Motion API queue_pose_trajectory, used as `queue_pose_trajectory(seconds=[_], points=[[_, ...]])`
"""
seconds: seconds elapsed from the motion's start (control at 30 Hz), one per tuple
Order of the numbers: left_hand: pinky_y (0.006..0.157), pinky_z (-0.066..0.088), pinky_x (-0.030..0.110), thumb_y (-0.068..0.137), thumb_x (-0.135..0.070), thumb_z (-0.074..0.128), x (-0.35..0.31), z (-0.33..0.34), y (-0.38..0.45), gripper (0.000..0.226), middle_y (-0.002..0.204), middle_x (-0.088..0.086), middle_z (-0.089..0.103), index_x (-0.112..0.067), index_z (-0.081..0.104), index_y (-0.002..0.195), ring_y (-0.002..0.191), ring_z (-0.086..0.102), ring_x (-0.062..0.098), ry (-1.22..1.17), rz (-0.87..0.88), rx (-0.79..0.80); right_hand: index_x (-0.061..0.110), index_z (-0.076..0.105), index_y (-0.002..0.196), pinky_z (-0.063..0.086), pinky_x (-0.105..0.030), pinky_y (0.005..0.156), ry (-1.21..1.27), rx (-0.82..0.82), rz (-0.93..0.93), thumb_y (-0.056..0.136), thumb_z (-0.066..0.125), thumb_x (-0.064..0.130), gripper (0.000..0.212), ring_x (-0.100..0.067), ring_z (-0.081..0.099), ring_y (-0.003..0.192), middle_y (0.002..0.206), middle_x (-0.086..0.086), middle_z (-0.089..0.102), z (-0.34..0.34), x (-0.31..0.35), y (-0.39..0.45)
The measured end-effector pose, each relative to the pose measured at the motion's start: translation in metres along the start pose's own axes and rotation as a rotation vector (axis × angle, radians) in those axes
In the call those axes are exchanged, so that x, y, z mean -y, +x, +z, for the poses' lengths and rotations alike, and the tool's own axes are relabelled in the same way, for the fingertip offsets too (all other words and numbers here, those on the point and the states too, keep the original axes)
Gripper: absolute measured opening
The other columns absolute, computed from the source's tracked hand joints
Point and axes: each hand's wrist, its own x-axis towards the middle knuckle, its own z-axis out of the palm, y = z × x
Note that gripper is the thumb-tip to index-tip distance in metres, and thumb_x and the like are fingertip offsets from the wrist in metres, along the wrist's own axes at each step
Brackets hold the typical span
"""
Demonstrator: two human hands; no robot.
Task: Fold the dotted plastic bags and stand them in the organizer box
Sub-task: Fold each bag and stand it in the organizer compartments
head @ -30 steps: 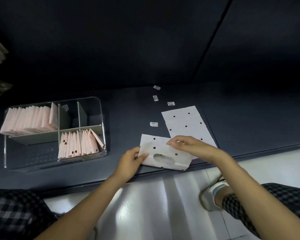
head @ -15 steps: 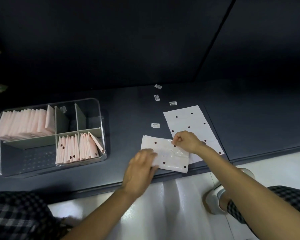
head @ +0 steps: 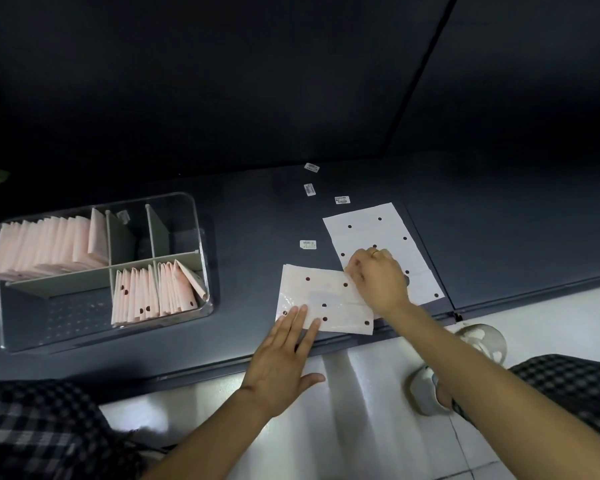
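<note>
Left hand (head: 280, 362) flat, fingers pressing dotted bag (head: 321, 299) on counter (head: 250, 216); right hand (head: 378, 278) pinching bag's far corner.

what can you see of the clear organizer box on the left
The clear organizer box sits on the dark counter: rounded corners, see-through plastic walls, grey dividers. Folded pink bags stand in its far left section, dotted ones in the near right. Neither hand touches it.

Bare forearms, no sleeves showing; a thin gold ring (head: 374, 252) on the right hand (head: 378, 282). Black-and-white checked trousers (head: 42, 431) at both lower corners, and pale rounded slip-on shoes (head: 426, 393) on the feet.
</note>
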Motion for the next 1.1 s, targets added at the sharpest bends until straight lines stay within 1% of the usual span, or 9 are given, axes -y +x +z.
queue_pose_trajectory(seconds=[0.07,0.17,0.23,0.33,0.43,0.53,0.67,0.97,1.1], points=[[0.114,-0.020,0.038,0.089,-0.071,0.010,-0.002,-0.001,0.000,0.085,0.148,0.011,-0.038,-0.019,-0.033,0.141,0.137,-0.035,0.027,-0.021,-0.024,0.010,0.010,0.068,0.095,0.050,-0.036,0.075,-0.171,-0.255,-0.259,0.080,0.061,0.005,0.018,-0.030,0.062,0.088,0.094,-0.007,0.066,0.011,0.009,-0.032],[0.119,0.000,0.041,0.089,-0.071,0.028,-0.002,-0.005,-0.001,0.090,0.157,0.016,-0.009,-0.014,-0.003,0.150,0.145,-0.009,0.028,0.002,-0.040,-0.039,0.012,0.069,0.111,0.051,-0.035,0.094,-0.193,-0.197,-0.607,0.089,0.044,0.032,0.038,-0.021,0.064,0.109,0.116,-0.003,0.068,0.040,0.019,-0.080],[0.114,0.027,0.042,0.083,-0.071,0.044,-0.002,-0.011,-0.003,0.087,0.153,0.016,0.023,-0.013,0.031,0.146,0.143,0.022,0.028,-0.020,-0.044,-0.118,0.010,0.060,0.125,0.035,-0.036,0.108,-0.280,-0.068,-0.620,0.092,0.034,0.042,0.052,-0.018,0.053,0.124,0.131,-0.004,0.058,0.054,0.009,-0.098],[0.114,0.027,0.041,0.084,-0.071,0.040,0.003,-0.012,-0.006,0.084,0.154,0.014,0.019,-0.018,0.026,0.148,0.143,0.020,0.025,0.000,0.009,-0.148,0.008,0.054,0.131,0.016,-0.039,0.114,-0.351,-0.037,-0.601,0.093,0.034,0.041,0.054,-0.019,0.047,0.130,0.138,-0.007,0.051,0.054,-0.025,-0.106],[0.098,0.047,0.038,0.075,-0.070,0.056,0.020,-0.018,-0.013,0.077,0.138,0.010,0.051,-0.017,0.057,0.131,0.126,0.052,0.022,-0.005,0.020,-0.189,0.010,0.059,0.126,0.019,-0.038,0.113,-0.380,-0.045,-0.644,0.092,0.039,0.039,0.049,-0.018,0.052,0.126,0.135,-0.005,0.054,0.041,-0.052,-0.106],[0.091,0.051,0.042,0.084,-0.057,0.040,0.043,-0.024,-0.019,0.058,0.128,0.006,0.061,-0.019,0.069,0.116,0.115,0.060,0.024,-0.067,0.015,-0.278,0.014,0.071,0.110,0.037,-0.040,0.110,-0.281,-0.111,-0.664,0.087,0.060,0.037,0.034,-0.016,0.061,0.115,0.122,-0.002,0.065,0.031,-0.053,-0.099],[0.098,0.045,0.047,0.082,-0.045,0.064,0.055,-0.034,-0.004,0.030,0.125,0.006,0.063,-0.018,0.072,0.095,0.117,0.059,0.025,-0.126,0.088,-0.318,0.013,0.071,0.078,0.054,-0.038,0.088,-0.092,-0.160,-0.537,0.072,0.080,0.032,0.022,-0.021,0.068,0.097,0.104,-0.004,0.071,0.022,-0.039,-0.083],[0.073,0.054,0.028,0.069,-0.040,0.081,0.060,-0.045,0.029,0.036,0.103,0.003,0.066,-0.016,0.066,0.091,0.086,0.065,0.023,-0.131,0.168,-0.318,0.010,0.071,0.105,0.056,-0.026,0.075,-0.259,-0.160,-0.685,0.051,0.073,0.010,0.054,-0.019,0.067,0.080,0.091,-0.001,0.070,0.021,-0.040,-0.061],[0.081,0.044,0.029,0.081,-0.036,0.069,0.067,-0.039,0.034,0.030,0.106,-0.003,0.064,-0.018,0.061,0.104,0.095,0.060,0.021,-0.316,0.085,-0.299,0.014,0.069,0.089,0.049,-0.024,0.067,0.091,-0.041,-0.458,0.076,0.071,0.008,0.015,-0.021,0.063,0.075,0.084,0.000,0.069,0.016,-0.037,-0.049]])
